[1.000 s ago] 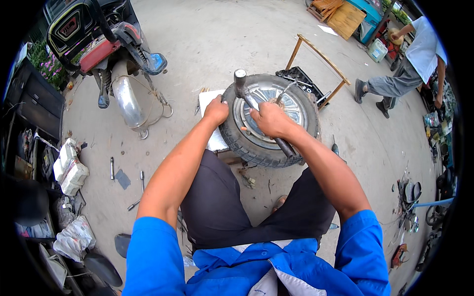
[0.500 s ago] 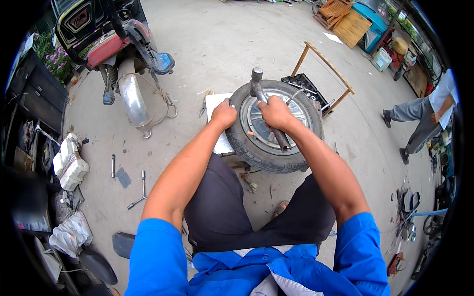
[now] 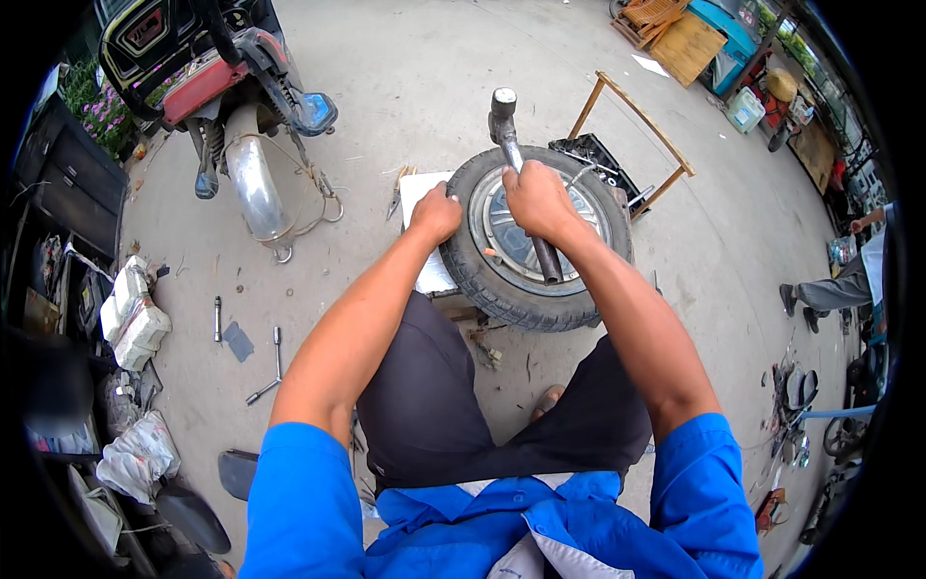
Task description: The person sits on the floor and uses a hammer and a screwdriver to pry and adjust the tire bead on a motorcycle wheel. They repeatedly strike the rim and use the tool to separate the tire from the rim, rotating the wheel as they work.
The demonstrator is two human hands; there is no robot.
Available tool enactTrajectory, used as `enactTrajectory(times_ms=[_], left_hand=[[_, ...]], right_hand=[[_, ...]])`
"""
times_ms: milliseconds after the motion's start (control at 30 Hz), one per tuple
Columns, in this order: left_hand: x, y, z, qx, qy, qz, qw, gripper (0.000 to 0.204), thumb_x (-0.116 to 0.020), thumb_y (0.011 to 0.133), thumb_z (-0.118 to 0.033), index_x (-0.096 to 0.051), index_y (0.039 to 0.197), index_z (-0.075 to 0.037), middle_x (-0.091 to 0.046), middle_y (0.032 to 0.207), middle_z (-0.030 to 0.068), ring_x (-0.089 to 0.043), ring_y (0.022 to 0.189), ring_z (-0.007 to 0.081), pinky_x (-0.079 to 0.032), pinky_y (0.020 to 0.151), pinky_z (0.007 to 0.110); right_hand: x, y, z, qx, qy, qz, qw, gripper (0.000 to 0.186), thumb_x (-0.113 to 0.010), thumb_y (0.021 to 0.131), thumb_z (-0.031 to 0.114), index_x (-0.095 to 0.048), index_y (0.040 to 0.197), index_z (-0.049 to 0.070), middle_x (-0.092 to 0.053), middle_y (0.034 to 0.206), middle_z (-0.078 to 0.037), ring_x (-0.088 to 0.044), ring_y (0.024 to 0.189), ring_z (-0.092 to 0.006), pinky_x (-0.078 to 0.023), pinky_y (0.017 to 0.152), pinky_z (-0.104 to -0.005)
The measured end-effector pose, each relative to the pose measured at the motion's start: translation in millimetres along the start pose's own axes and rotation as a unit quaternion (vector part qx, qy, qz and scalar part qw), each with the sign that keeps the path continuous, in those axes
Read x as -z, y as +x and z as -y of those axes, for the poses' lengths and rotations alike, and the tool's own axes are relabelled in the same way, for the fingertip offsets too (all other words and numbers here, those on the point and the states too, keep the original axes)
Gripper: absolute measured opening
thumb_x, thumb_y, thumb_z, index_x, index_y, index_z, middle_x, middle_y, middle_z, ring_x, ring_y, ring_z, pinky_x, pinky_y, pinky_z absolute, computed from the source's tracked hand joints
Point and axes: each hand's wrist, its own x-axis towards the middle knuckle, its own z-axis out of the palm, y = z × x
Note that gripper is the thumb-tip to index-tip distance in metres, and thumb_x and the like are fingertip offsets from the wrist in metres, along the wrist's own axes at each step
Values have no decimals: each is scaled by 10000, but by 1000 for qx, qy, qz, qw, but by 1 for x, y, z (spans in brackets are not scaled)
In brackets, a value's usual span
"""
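The wheel [image 3: 513, 253], a tyre mounted on a metal rim, lies flat on a low surface [image 3: 434, 280] in front of the seated person's knees. It sits to the right of the left hand and beneath the right hand.

Right hand [image 3: 540, 200]: closed around the handle of a hammer [image 3: 503, 124]. The hand is positioned over the far-central part of the wheel. The hammer head extends past the far edge of the tyre; the free handle end points back toward the person, above the rim's near portion. Contact between handle and rim cannot be determined.

Left hand [image 3: 437, 216]: fingers curled, set against the left edge of the tyre. Whether they grip the rubber or only rest on it cannot be told.

A small orange piece [image 3: 491, 253] is located at the near-left part of the rim. A slim metal bar [image 3: 582, 174] crosses the far-right part. A black tool tray [image 3: 617, 172] is situated beyond the wheel, to the right, next to an upright wooden frame [image 3: 644, 121]. A three-armed wrench [image 3: 278, 362] lies on the floor, left of the person's legs.
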Motion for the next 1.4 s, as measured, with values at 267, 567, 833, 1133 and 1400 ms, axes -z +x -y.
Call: enactTrajectory(times_ms=[267,567,833,1133,1400], left_hand=[[1,0,4,5,-16,-2,1000,466,-508,971,-220,-525,1372,17,-605,1298,293,-565,1236,441,-432,1060,473],[-3,-1,2,4,-12,1,1000,534,-511,972,-235,-476,1444,13,-580,1353,282,-547,1274,427,-415,1088,448],[-2,5,9,-11,8,-12,1000,523,-524,965,-241,-506,1418,20,-596,1325,288,-561,1255,429,-424,1075,450],[-8,6,3,-2,19,-26,999,448,-506,969,-217,-546,1341,29,-613,1285,294,-575,1215,453,-440,1047,477],[-7,3,1,-7,10,-31,999,481,-497,963,-228,-537,1358,44,-597,1314,296,-558,1241,452,-423,1066,478]], right_hand=[[-4,-5,-8,-23,-5,53,998,457,-505,980,265,-673,897,-151,-673,803,-337,-696,777,-472,-549,780,-510],[-7,-16,-20,-17,30,81,996,476,-538,997,271,-643,848,-170,-647,657,-265,-694,591,-355,-557,613,-469],[58,-85,-33,-18,244,49,968,441,-566,1014,315,-547,730,-22,-541,599,-59,-548,445,-138,-448,392,-318],[114,-131,-75,-84,317,-55,943,356,-549,1022,332,-559,891,2,-527,675,-12,-496,459,-84,-443,388,-269],[111,-141,-113,-146,353,-47,923,323,-592,985,316,-560,905,5,-530,678,-5,-496,484,-72,-416,390,-254]])
